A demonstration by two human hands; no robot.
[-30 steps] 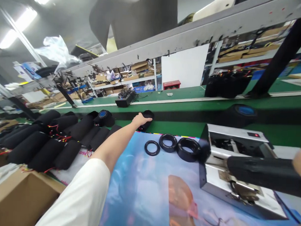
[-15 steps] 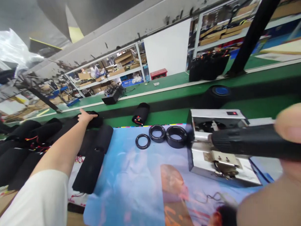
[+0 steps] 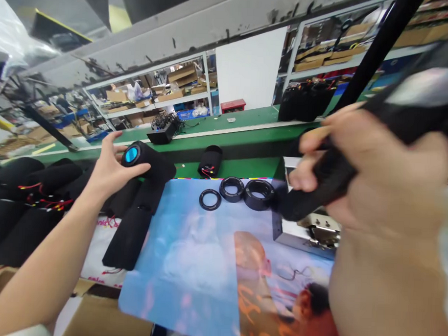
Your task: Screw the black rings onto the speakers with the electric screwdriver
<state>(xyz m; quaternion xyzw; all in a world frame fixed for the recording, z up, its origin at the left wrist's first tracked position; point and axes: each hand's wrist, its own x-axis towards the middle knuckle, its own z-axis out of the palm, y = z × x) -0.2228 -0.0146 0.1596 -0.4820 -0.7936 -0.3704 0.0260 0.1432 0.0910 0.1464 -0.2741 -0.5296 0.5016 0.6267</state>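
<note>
My left hand [image 3: 108,168] grips a black fabric-covered cylinder [image 3: 150,161] with a blue end cap, lifted just above the pile of similar black cylinders [image 3: 32,200] at the left. My right hand [image 3: 374,173] is close to the camera at the right, wrapped round a long black cylinder [image 3: 341,167] that points down-left toward a metal fixture box [image 3: 310,232]. Three black rings [image 3: 238,192] lie in a row on a printed poster sheet [image 3: 191,265].
Another short black cylinder [image 3: 209,161] with red wires lies on the green conveyor belt [image 3: 247,139]. A black box with cables [image 3: 162,131] sits farther back. Shelves with cardboard boxes [image 3: 168,92] stand behind. A cardboard carton [image 3: 104,320] is below the bench edge.
My left hand has lifted a blue-capped cylinder from the pile toward me. My right hand has raised the long black cylinder up close to the camera.
</note>
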